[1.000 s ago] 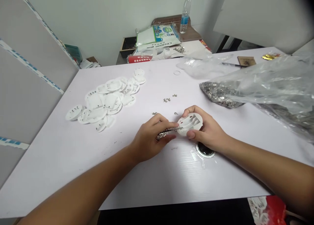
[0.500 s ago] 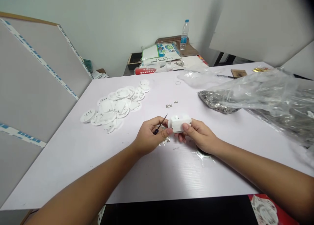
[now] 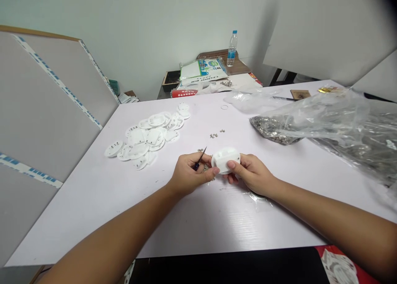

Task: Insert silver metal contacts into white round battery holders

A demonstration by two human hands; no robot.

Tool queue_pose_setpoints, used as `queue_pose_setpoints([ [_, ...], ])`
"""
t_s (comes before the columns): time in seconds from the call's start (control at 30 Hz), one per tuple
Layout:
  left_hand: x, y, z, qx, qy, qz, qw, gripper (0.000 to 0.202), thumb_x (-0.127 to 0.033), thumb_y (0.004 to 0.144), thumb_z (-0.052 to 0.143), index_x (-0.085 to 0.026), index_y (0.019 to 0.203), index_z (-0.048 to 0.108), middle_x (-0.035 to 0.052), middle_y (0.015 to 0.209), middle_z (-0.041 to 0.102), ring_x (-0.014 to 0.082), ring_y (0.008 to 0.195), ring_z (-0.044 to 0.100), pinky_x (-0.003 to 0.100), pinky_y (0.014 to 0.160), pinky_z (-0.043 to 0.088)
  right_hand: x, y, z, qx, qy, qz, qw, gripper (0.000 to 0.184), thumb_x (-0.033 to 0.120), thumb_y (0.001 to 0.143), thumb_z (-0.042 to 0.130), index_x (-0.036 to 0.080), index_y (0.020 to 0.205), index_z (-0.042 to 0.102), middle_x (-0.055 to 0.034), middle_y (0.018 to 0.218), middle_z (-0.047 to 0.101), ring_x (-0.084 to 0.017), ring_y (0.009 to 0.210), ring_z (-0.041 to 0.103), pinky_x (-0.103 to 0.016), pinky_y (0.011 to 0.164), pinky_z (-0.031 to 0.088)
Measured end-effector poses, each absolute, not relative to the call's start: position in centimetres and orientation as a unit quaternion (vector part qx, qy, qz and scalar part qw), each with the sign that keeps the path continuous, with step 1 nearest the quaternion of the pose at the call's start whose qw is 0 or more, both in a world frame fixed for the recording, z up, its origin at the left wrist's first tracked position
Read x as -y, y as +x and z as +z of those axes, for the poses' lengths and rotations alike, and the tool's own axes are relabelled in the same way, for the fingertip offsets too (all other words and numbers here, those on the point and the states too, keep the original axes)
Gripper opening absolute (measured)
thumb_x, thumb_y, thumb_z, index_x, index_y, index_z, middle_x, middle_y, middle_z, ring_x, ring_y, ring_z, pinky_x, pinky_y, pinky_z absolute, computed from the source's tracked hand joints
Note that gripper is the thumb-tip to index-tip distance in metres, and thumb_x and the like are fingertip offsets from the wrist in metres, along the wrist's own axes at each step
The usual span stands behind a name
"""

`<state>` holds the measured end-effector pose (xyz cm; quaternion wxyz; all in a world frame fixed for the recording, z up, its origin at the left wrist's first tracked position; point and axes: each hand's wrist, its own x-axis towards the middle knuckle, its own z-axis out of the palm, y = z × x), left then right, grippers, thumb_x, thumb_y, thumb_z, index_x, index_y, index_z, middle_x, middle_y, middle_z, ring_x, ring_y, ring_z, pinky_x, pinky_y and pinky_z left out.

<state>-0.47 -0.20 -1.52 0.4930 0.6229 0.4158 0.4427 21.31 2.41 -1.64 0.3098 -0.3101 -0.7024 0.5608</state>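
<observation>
Between my hands, above the white table [image 3: 173,218], is a round white plastic piece [image 3: 226,159] with a raised block on its face. My right hand [image 3: 252,174] grips its right side, thumb on the front. At the left edge, my left hand [image 3: 192,172] touches it with the thumb while also holding a thin dark pointed tool, like a small screwdriver [image 3: 201,156], tip up. Small metal clips [image 3: 206,168] lie partly hidden behind my left hand. A few more metal clips [image 3: 214,135] sit farther back.
Similar white plastic pieces [image 3: 139,141] are heaped at the left. To the right lies a clear plastic bag [image 3: 335,118] with many small metal parts. A round object in clear wrap [image 3: 257,196] is half under my right wrist. A water bottle [image 3: 232,48] stands behind the table.
The white piece has tilted so that more of its round face shows. Both hands keep hold of it and have barely shifted. The view has moved slightly.
</observation>
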Motion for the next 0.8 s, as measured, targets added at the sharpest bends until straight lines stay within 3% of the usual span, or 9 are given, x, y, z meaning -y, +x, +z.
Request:
queue_pose_setpoints([
  [0.23, 0.3, 0.1, -1.4, -0.457, 0.627, 0.444, 0.449, 0.018, -0.031, 0.079, 0.073, -0.016, 0.085, 0.066, -0.0092, 0.050, 0.027, 0.0053, 0.046, 0.030, 0.021, 0.047, 0.037, -2.2, 21.3, -1.6, 0.743, -0.370, 0.449, 0.329, 0.039, 0.049, 0.095, 0.053, 0.017, 0.077, 0.064, -0.0015, 0.065, 0.067, -0.013, 0.057, 0.061, -0.025, 0.056, 0.045],
  [0.37, 0.2, 0.3, -1.0, -0.463, 0.653, 0.448, 0.399, 0.013, -0.026, 0.081, 0.070, -0.015, 0.084, 0.065, -0.0084, 0.050, 0.032, 0.0054, 0.047, 0.030, 0.020, 0.046, 0.034, -1.9, 21.2, -1.5, 0.765, -0.380, 0.394, 0.339, 0.035, 0.046, 0.095, 0.055, 0.017, 0.079, 0.066, -0.0012, 0.066, 0.068, -0.013, 0.058, 0.062, -0.026, 0.057, 0.047],
  [0.5, 0.1, 0.5, -0.7, -0.455, 0.675, 0.449, 0.369, 0.012, -0.025, 0.082, 0.068, -0.014, 0.084, 0.064, -0.0063, 0.054, 0.040, 0.0055, 0.050, 0.034, 0.020, 0.051, 0.040, -1.7, 21.2, -1.4, 0.774, -0.389, 0.369, 0.336, 0.036, 0.045, 0.096, 0.053, 0.016, 0.079, 0.066, -0.0013, 0.066, 0.067, -0.013, 0.058, 0.060, -0.026, 0.057, 0.046],
  [0.67, -0.1, 0.2, -0.8, -0.456, 0.685, 0.424, 0.378, 0.019, -0.032, 0.085, 0.067, -0.014, 0.092, 0.066, 0.0004, 0.074, 0.060, 0.0042, 0.050, 0.033, 0.020, 0.048, 0.034, -2.1, 21.5, -1.5, 0.768, -0.380, 0.390, 0.338, 0.034, 0.046, 0.096, 0.053, 0.016, 0.082, 0.064, -0.0012, 0.067, 0.065, -0.012, 0.059, 0.059, -0.025, 0.056, 0.045],
  [0.8, -0.7, -0.9, -0.9, -0.485, 0.692, 0.403, 0.352, 0.027, -0.035, 0.091, 0.060, -0.019, 0.112, 0.066, 0.0048, 0.096, 0.066, 0.0066, 0.057, 0.045, 0.023, 0.053, 0.040, -2.8, 22.3, -2.0, 0.734, -0.386, 0.411, 0.379, 0.031, 0.047, 0.096, 0.052, 0.018, 0.089, 0.060, 0.0001, 0.068, 0.062, -0.011, 0.058, 0.057, -0.024, 0.052, 0.044],
])
